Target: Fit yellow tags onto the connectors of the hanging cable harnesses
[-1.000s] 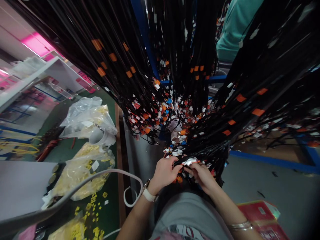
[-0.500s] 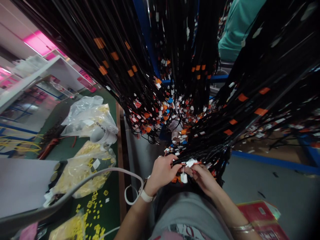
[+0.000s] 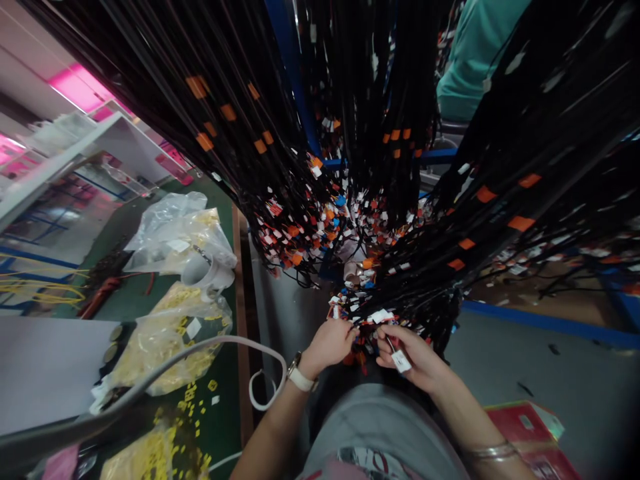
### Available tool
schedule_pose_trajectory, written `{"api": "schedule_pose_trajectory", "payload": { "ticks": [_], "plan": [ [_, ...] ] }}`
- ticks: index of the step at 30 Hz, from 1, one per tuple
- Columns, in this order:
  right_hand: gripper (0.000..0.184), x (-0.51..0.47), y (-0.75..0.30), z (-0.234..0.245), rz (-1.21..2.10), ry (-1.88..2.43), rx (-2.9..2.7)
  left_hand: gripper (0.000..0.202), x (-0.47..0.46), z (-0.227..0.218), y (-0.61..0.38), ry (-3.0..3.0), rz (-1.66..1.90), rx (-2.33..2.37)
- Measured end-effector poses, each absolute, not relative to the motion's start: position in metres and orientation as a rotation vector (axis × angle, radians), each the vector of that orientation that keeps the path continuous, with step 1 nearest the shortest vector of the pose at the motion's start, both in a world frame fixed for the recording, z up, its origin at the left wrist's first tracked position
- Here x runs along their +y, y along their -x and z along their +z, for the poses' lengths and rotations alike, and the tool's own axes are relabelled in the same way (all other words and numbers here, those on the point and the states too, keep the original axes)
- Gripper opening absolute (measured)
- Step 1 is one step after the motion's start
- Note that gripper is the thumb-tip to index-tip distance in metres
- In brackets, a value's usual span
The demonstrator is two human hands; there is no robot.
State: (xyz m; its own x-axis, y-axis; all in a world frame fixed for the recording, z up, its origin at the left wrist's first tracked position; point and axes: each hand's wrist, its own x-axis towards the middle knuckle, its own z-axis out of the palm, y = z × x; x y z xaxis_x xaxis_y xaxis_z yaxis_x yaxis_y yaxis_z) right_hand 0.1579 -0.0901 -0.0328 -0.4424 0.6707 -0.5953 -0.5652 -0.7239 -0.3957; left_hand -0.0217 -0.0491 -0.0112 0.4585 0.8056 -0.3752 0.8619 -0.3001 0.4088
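My right hand (image 3: 414, 352) closes thumb to fingers on a thin wire – a white plug (image 3: 401, 361) hangs from it, against the fingers. My left hand (image 3: 330, 345), fingers curled in, sits just beside at the cable ends; I cannot tell whether it grips anything. A white tag (image 3: 381, 316) shows just above, between my hands, at the lower end of a thick bundle of black cables (image 3: 415, 283) banded with orange labels (image 3: 521, 223). To my left, a green bench (image 3: 220, 433) bears clear bags, one full of yellow pieces (image 3: 167, 337) – more lie loose nearby. A red box (image 3: 515, 427) stands to my right; beyond the cables, a person in teal (image 3: 467, 67).
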Motion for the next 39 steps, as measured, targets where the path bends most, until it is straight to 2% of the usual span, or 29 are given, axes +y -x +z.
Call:
{"api": "schedule_pose_trajectory", "payload": {
  "ticks": [6, 10, 13, 16, 18, 21, 26, 30, 36, 39],
  "plan": [
    [0.014, -0.09, -0.166, -0.028, 2.356, 0.689, -0.006, 0.033, -0.064, -0.022, 0.013, -2.119, -0.154, 1.535],
    [0.009, -0.09, -0.165, -0.024, 2.315, 0.697, 0.035, 0.024, -0.064, -0.033, 0.013, -1.841, 0.09, 1.489],
    [0.011, -0.086, -0.16, -0.023, 2.248, 0.786, 0.031, 0.03, -0.063, -0.037, 0.017, -1.668, 0.174, 1.399],
    [0.015, -0.081, -0.155, -0.023, 2.22, 0.805, 0.016, 0.029, -0.065, -0.029, 0.021, -1.187, 0.394, 1.212],
    [0.014, -0.077, -0.153, -0.022, 2.214, 0.828, 0.007, 0.037, -0.067, -0.017, 0.024, -0.847, 0.574, 1.094],
    [0.012, -0.074, -0.152, -0.019, 2.219, 0.838, -0.041, 0.053, -0.064, 0.002, 0.023, -0.686, 0.786, 1.059],
    [0.024, -0.07, -0.152, -0.013, 2.271, 0.745, -0.086, 0.037, -0.051, 0.014, 0.012, -0.548, 0.922, 1.051],
    [0.029, -0.064, -0.152, -0.011, 2.274, 0.703, -0.072, 0.037, -0.048, 0.012, 0.0, -0.679, 0.877, 1.049],
    [0.027, -0.057, -0.15, -0.006, 2.248, 0.701, 0.009, 0.042, -0.053, 0.009, 0.001, -1.488, 0.593, 1.259],
    [0.025, -0.056, -0.15, -0.005, 2.279, 0.755, 0.035, 0.042, -0.049, 0.014, 0.007, -1.723, 0.466, 1.205]
  ]
}}
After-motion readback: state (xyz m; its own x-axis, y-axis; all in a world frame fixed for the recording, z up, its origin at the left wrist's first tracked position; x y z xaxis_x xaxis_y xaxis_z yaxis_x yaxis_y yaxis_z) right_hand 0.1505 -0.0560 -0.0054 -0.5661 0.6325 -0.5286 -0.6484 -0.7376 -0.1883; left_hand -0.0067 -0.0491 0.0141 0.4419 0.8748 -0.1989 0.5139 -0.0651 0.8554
